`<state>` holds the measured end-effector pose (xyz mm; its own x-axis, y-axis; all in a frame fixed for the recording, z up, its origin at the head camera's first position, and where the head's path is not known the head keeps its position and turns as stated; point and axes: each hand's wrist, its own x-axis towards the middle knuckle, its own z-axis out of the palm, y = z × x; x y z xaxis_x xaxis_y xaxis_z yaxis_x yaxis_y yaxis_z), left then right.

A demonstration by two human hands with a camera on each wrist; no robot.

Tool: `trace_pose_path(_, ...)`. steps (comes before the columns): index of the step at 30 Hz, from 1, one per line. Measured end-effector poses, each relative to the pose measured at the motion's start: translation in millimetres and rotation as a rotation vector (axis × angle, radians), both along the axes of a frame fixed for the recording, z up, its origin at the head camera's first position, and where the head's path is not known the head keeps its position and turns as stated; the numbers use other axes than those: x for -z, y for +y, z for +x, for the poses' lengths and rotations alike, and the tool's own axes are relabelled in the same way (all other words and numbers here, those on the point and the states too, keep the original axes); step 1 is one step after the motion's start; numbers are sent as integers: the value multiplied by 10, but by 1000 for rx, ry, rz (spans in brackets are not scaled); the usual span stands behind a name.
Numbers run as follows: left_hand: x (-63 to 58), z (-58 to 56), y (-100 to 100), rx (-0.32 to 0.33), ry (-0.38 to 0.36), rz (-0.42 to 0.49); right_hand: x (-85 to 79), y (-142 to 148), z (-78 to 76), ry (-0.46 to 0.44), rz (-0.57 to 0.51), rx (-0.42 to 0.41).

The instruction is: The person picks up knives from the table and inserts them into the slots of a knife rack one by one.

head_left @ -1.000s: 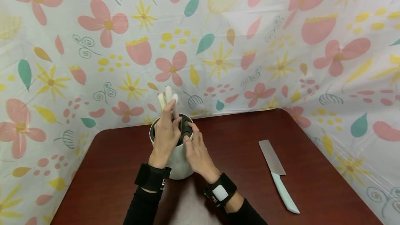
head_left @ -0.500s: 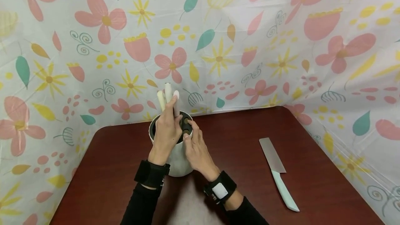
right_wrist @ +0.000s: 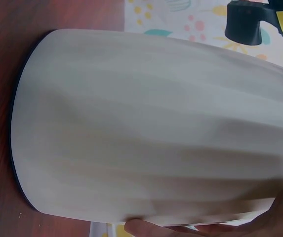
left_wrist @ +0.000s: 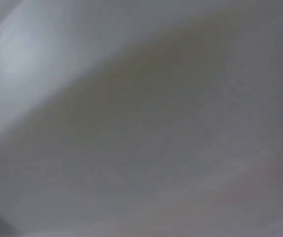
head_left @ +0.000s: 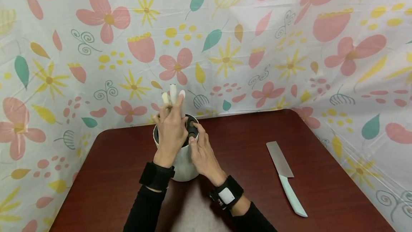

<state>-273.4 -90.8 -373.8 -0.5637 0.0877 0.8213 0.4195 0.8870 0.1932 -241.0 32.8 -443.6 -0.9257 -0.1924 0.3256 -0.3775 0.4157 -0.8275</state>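
A round white holder [head_left: 184, 169] with a dark slotted top stands upright on the table, and several pale handles [head_left: 173, 93] stick up from it. My left hand [head_left: 170, 133] is over the top, its fingers around the handles and the index finger reaching up the rightmost one. What sits below the handles is hidden. My right hand [head_left: 205, 155] grips the holder's right rim, thumb and fingers at the dark top [head_left: 191, 131]. The right wrist view shows the holder's wall [right_wrist: 146, 123] and a finger [right_wrist: 151, 228] along it. The left wrist view is a grey blur.
A broad-bladed kitchen knife [head_left: 287, 180] with a pale mint handle lies on the right side of the dark red table [head_left: 238, 135]. A flower-printed cloth [head_left: 225, 28] hangs behind and at the sides.
My left fingers have shifted on the handles: they spread further left, and the index finger sits higher on the rightmost handle. My right hand stays on the rim.
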Motion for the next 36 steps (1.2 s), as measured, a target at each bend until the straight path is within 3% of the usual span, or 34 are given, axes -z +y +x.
trace_pose_path(11,-21,-16,65,-91,-55,-53,-9,-4,-10,-22,-13,-22)
trace_pose_path(16,-34,-37,72,-135,-48,-88,-17,-5,-19,-21,-12,-10)
trace_pose_path(23,-31,-65,105,-267,14,-153,-35,2,-29,-31,-13,-11)
trace_pose_path(36,22,-54,84,-258,105,-169,-21,4,6,-39,-13,-11)
